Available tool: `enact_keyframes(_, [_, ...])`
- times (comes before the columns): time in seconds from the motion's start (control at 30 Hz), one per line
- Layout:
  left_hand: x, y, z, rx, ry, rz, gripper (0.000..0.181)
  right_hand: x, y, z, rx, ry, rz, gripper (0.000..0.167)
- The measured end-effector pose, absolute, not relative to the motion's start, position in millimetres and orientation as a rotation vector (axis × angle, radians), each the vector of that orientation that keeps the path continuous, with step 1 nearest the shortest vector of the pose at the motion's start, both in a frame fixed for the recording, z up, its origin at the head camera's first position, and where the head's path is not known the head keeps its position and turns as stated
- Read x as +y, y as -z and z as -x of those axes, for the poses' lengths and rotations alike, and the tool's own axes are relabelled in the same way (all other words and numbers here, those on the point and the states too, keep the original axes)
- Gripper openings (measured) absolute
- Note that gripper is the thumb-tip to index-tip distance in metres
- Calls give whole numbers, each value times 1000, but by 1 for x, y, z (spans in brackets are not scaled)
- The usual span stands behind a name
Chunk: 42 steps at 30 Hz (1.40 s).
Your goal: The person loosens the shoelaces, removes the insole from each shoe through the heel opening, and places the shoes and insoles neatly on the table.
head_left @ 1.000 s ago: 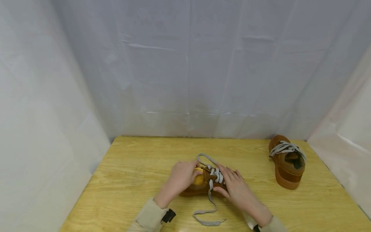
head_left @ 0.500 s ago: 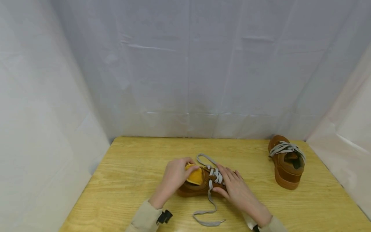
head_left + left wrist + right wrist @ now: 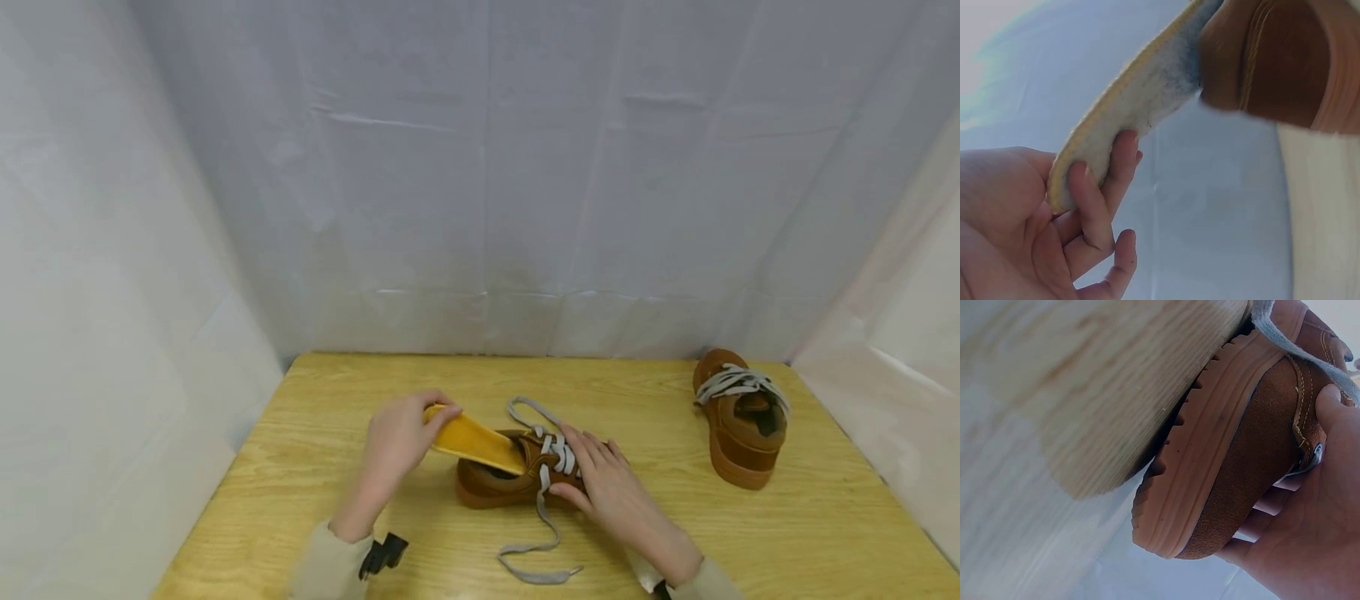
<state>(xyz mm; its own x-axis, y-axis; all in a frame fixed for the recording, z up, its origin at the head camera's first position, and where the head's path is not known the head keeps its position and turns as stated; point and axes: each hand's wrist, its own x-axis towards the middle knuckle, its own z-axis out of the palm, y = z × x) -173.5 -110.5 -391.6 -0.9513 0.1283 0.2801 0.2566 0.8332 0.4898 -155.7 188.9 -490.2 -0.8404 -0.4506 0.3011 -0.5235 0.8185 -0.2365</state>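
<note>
Fingers gripping brown shoe, grey lace, wooden tabletop

We wear beige sleeves; a blocky black fitting sits at the left cuff, and well right of that cuff a smaller black piece shows.

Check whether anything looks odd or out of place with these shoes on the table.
Yes: the yellow insole slants up out of the nearer shoe, its outer end pinched in the left hand, rather than flat inside. That shoe's gray lace also trails loose onto the table. No spill shows.
</note>
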Motion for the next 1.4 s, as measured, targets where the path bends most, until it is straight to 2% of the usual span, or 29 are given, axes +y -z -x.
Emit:
enact_keyframes(0.23, [-119,386,174,-2726,421,421,31,188,490,156,-2764,-459,-751,82])
enact_keyframes(0.6, [-86,393,177,-2734,71,611,39,186,488,154,-2781,-454,-747,82])
enact_keyframes(0.9, [-83,388,178,-2816,196,613,26,186,486,154,-2788,-458,-747,81])
enact_keyframes(1.13, [-98,380,169,-2801,283,574,17,186,486,154,-2789,-462,-743,82])
enact_keyframes(1.4, [-123,372,165,-2759,397,458,16,186,487,155,-2776,-458,-750,82])
